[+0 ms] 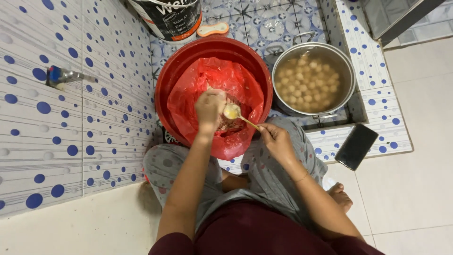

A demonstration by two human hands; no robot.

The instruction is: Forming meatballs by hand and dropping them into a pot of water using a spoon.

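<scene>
At frame centre, pale meatball (pixel 231 112) on a spoon (pixel 241 118) pinched by right hand (pixel 276 140), left hand (pixel 210 108) closed around mince above red plastic bag (pixel 198 89) in red basin (pixel 172 75); white-labelled black bucket (pixel 167 19) at top, pot of meatballs (pixel 309 82) at right.

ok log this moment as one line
left hand: in red bag of mix | right hand: holds spoon | pot of balls: right of red basin

Maroon top, grey dotted trousers, thin bracelet.
</scene>
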